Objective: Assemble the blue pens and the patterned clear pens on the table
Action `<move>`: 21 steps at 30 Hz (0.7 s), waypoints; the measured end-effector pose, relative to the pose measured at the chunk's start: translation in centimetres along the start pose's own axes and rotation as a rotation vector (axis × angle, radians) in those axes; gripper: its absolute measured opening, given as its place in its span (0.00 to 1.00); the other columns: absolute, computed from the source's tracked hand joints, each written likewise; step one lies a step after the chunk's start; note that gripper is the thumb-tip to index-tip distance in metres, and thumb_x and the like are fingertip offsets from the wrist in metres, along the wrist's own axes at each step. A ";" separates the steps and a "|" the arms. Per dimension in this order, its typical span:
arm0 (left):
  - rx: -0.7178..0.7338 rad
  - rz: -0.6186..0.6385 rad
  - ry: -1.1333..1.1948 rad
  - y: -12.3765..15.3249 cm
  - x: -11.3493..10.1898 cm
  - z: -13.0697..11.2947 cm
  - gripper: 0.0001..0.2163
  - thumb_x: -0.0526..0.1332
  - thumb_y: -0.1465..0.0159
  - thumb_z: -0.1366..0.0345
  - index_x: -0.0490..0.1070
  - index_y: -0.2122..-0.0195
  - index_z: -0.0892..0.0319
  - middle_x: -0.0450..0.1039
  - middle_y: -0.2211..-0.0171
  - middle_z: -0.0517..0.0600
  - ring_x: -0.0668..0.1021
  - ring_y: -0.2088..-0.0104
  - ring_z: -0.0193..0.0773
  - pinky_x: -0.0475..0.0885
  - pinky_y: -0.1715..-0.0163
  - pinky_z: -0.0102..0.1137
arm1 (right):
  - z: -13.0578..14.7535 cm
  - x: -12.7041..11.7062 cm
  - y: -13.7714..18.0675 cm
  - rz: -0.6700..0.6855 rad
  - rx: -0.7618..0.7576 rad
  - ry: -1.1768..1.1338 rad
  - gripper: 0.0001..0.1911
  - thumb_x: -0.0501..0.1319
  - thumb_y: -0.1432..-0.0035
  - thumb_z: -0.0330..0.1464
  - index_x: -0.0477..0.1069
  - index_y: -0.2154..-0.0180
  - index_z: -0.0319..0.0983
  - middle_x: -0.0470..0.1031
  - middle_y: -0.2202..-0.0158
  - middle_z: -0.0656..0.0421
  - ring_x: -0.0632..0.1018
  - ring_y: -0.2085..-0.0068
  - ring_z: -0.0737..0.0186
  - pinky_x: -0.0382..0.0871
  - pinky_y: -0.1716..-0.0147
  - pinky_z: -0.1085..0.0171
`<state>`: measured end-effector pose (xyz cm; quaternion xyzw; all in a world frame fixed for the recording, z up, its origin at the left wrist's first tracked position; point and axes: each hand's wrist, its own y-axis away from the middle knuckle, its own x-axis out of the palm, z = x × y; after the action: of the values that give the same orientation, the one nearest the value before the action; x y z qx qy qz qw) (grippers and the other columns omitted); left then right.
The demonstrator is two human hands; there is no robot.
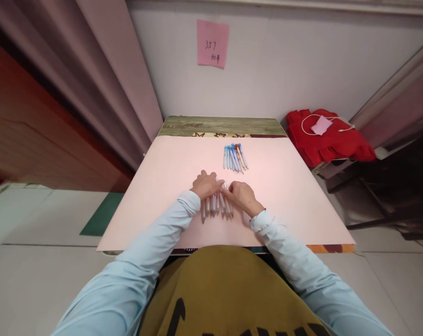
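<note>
A loose row of several pale, slim pens (pixel 213 204) lies on the pink sheet in front of me, their tips pointing toward my body. My left hand (pixel 206 185) rests over the upper ends of these pens, fingers spread and thumb reaching right. On the right side of the row, my right hand (pixel 245 196) has its fingers curled and its thumb against the pens' upper ends, where it appears to pinch one. Both hands partly cover the row. Farther back lies a second group of pens (pixel 235 157), with blue tops and some brown ones, untouched by either hand.
A pink sheet (pixel 155 186) covers most of the table (pixel 225 123), whose wood-patterned back edge shows by the wall. A pink note (pixel 213 44) sticks to the wall. At right is a red cloth (pixel 330 140) with a white cable on it; a curtain (pixel 106 70) hangs left.
</note>
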<state>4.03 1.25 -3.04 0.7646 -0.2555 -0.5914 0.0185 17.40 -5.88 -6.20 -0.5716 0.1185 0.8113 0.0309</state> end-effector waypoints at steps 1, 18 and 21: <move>-0.002 0.000 -0.001 0.1 0.1 -0.1 0.25 0.51 0.37 0.46 0.68 0.46 0.56 0.63 0.47 0.63 0.72 0.48 0.57 0.65 0.53 0.42 | 0.1 0.1 -0.1 0.010 -0.012 -0.003 0.29 0.52 0.38 0.54 0.76 0.66 0.36 0.80 0.65 0.46 0.79 0.62 0.54 0.65 0.63 0.64; -0.071 -0.077 0.047 1.4 1.6 2.6 0.22 0.52 0.37 0.50 0.67 0.45 0.55 0.66 0.50 0.61 0.74 0.51 0.53 0.67 0.53 0.40 | 0.8 0.3 0.1 0.104 -0.174 -0.193 0.21 0.58 0.39 0.47 0.75 0.69 0.35 0.78 0.73 0.55 0.76 0.70 0.62 0.58 0.73 0.67; -0.039 -0.065 0.042 1.4 1.5 2.0 0.22 0.52 0.37 0.50 0.67 0.45 0.54 0.66 0.50 0.62 0.75 0.51 0.54 0.67 0.53 0.41 | 0.8 0.1 0.7 0.082 -0.187 -0.143 0.21 0.58 0.38 0.47 0.75 0.67 0.35 0.79 0.70 0.53 0.77 0.68 0.60 0.59 0.71 0.67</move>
<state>1.90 -0.01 -4.49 0.7842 -0.2182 -0.5805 0.0195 16.50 -6.40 -5.93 -0.5074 0.0632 0.8581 -0.0476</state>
